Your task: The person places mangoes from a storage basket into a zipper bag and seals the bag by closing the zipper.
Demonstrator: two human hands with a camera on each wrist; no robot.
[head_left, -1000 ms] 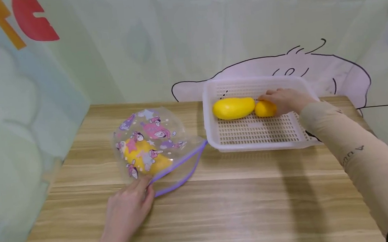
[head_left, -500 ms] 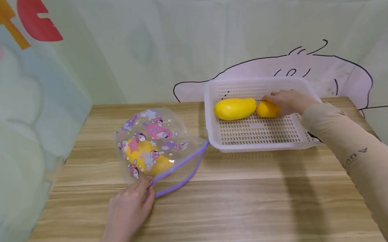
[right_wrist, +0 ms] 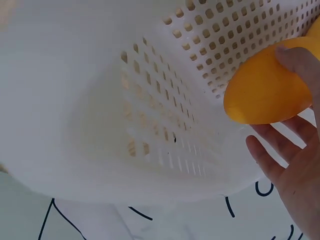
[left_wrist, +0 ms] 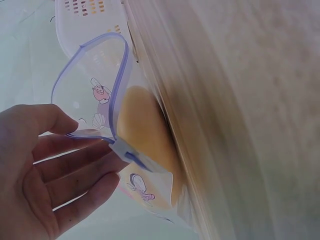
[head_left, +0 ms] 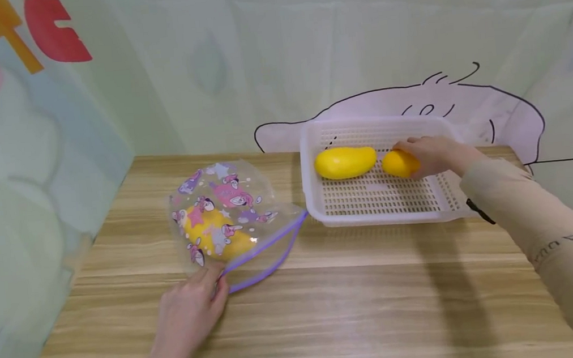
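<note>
My left hand (head_left: 190,307) pinches the purple zip edge of a clear printed zip bag (head_left: 228,192) between thumb and fingers. The bag lies on the table with its mouth parted; a large yellow fruit (left_wrist: 145,130) shows inside it. In the white basket (head_left: 382,216), my right hand (head_left: 433,155) grips an orange-yellow, mango-like fruit (right_wrist: 270,85), thumb on top and fingers beneath in the right wrist view. Left of it in the basket lies a longer yellow fruit (head_left: 345,162), with a small gap between the two.
The wooden table (head_left: 338,305) carries both bag and basket. Behind the table hangs a printed cloth backdrop (head_left: 195,67). The basket's near left corner sits right by the end of the bag's zip edge.
My right hand has drawn the orange-yellow fruit slightly right, opening a gap to the longer yellow one. The left hand and bag stay in place.
</note>
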